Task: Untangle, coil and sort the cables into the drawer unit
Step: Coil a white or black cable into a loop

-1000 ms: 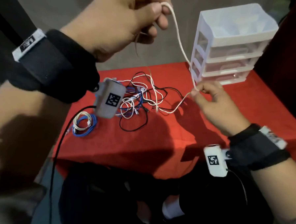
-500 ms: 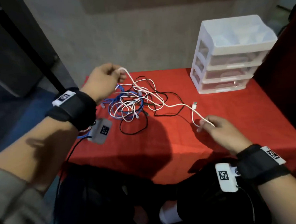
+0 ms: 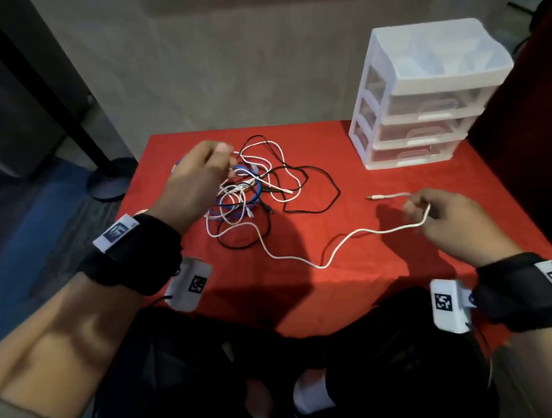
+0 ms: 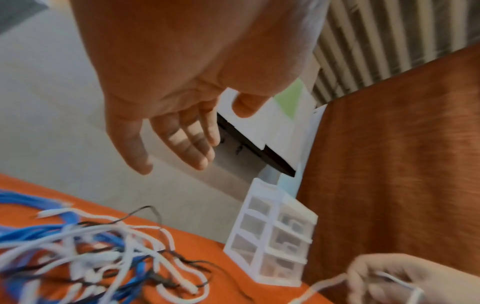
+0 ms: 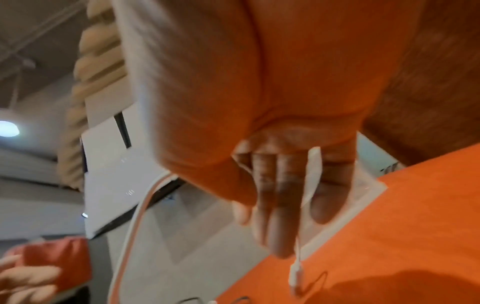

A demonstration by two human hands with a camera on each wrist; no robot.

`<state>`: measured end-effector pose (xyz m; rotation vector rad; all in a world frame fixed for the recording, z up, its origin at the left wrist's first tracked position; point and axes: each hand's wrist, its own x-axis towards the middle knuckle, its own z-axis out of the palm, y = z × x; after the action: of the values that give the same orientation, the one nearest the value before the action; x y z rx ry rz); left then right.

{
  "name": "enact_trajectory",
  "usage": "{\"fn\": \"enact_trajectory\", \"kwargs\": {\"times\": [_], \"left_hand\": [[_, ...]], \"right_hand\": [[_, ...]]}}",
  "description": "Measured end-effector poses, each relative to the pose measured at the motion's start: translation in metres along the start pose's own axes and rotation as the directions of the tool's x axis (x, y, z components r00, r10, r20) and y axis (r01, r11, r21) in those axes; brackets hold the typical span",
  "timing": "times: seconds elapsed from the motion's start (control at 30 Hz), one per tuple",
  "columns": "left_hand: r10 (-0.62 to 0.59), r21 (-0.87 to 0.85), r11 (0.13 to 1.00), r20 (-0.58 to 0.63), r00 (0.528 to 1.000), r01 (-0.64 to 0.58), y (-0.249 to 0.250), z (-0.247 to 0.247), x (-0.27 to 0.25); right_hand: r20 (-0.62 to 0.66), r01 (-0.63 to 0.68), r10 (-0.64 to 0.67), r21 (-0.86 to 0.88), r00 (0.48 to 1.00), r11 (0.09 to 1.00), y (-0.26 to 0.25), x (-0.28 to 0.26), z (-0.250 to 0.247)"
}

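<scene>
The right hand [image 3: 454, 222] pinches one white cable [image 3: 303, 261], its far end apparently still in the tangle [image 3: 251, 191] mid-table under the left hand [image 3: 196, 181], fingers relaxed and empty, so coiling and sorting into the far-right-corner drawer unit [image 3: 422, 95] remain.

Bare cloth [image 3: 347, 186] between tangle [image 3: 254, 190] and drawers [image 3: 423, 114], seemingly.

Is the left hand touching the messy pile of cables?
Apart. The left wrist view shows the left hand open, its fingertips above the tangled blue, white and black cables with pale wall showing between.
</scene>
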<state>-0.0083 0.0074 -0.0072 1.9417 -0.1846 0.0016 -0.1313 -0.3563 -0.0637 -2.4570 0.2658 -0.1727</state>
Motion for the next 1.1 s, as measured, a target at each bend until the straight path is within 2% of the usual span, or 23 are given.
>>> {"fn": "enact_trajectory", "kwargs": {"times": [0.07,0.17,0.23,0.27,0.3,0.37,0.43,0.53,0.6,0.63,0.67,0.73,0.77,0.8,0.83,0.9,0.97,1.0,1.03,1.1], "left_hand": [[0.143,0.011,0.990,0.051,0.988,-0.143,0.016,0.011,-0.009],[0.309,-0.018,0.950,0.194,0.931,-0.312,0.044,0.031,-0.027],[0.381,-0.026,0.921,0.270,0.884,-0.389,0.058,0.042,-0.036],[0.427,0.008,0.894,0.288,0.857,-0.448,0.062,0.047,-0.039],[0.475,0.058,0.856,0.302,0.826,-0.513,0.065,0.051,-0.040],[0.503,0.126,0.811,0.349,0.791,-0.572,0.064,0.056,-0.040],[0.393,0.115,0.873,0.412,0.822,-0.474,0.063,0.057,-0.044],[0.218,-0.010,0.971,0.458,0.862,-0.240,0.060,0.053,-0.052],[0.085,-0.091,0.995,0.447,0.891,-0.050,0.056,0.048,-0.058],[0.019,-0.166,0.984,0.466,0.884,0.066,0.054,0.044,-0.059],[-0.027,-0.260,0.948,0.512,0.859,0.185,0.054,0.040,-0.061],[-0.066,-0.428,0.804,0.626,0.777,0.413,0.056,0.029,-0.064],[-0.060,-0.492,0.718,0.660,0.748,0.492,0.059,0.025,-0.066],[-0.035,-0.555,0.636,0.673,0.739,0.536,0.061,0.022,-0.068],[-0.002,-0.619,0.562,0.662,0.749,0.549,0.062,0.020,-0.069],[0.058,-0.734,0.445,0.595,0.802,0.512,0.065,0.017,-0.069],[0.091,-0.817,0.379,0.501,0.861,0.435,0.064,0.014,-0.064],[0.096,-0.844,0.378,0.443,0.891,0.379,0.062,0.013,-0.060],[0.100,-0.853,0.414,0.390,0.915,0.319,0.058,0.011,-0.055],[0.092,-0.787,0.583,0.309,0.947,0.200,0.049,0.014,-0.051]], "right_hand": [[0.040,0.107,-0.130,0.350,0.991,0.931,-0.017,-0.003,0.003],[0.036,0.143,-0.244,0.725,0.969,0.674,-0.051,-0.009,0.002],[0.059,0.095,-0.278,0.854,0.959,0.512,-0.073,-0.016,0.004],[0.060,0.094,-0.293,0.868,0.954,0.487,-0.083,-0.019,0.005],[0.051,0.121,-0.311,0.853,0.949,0.508,-0.091,-0.020,0.006],[0.049,0.197,-0.370,0.778,0.928,0.596,-0.104,-0.023,0.008],[0.060,0.245,-0.407,0.716,0.911,0.654,-0.113,-0.025,0.005],[0.046,0.258,-0.385,0.667,0.922,0.699,-0.117,-0.020,-0.003],[0.032,0.253,-0.382,0.698,0.923,0.670,-0.116,-0.014,-0.006],[0.029,0.237,-0.373,0.725,0.927,0.647,-0.114,-0.011,-0.006],[0.030,0.218,-0.353,0.737,0.935,0.640,-0.112,-0.006,-0.006],[0.033,0.178,-0.285,0.711,0.958,0.681,-0.107,0.002,0.001],[0.040,0.149,-0.246,0.695,0.969,0.703,-0.105,0.004,0.006],[0.059,0.113,-0.212,0.691,0.976,0.714,-0.103,0.006,0.014],[0.093,0.072,-0.190,0.698,0.977,0.713,-0.103,0.007,0.022],[0.176,-0.004,-0.173,0.711,0.969,0.703,-0.104,0.002,0.043],[0.261,-0.036,-0.200,0.685,0.944,0.728,-0.108,-0.009,0.064],[0.310,-0.028,-0.235,0.655,0.921,0.755,-0.111,-0.017,0.071],[0.360,-0.009,-0.271,0.617,0.893,0.787,-0.114,-0.025,0.076],[0.424,0.079,-0.338,0.520,0.841,0.850,-0.121,-0.039,0.077]]}}
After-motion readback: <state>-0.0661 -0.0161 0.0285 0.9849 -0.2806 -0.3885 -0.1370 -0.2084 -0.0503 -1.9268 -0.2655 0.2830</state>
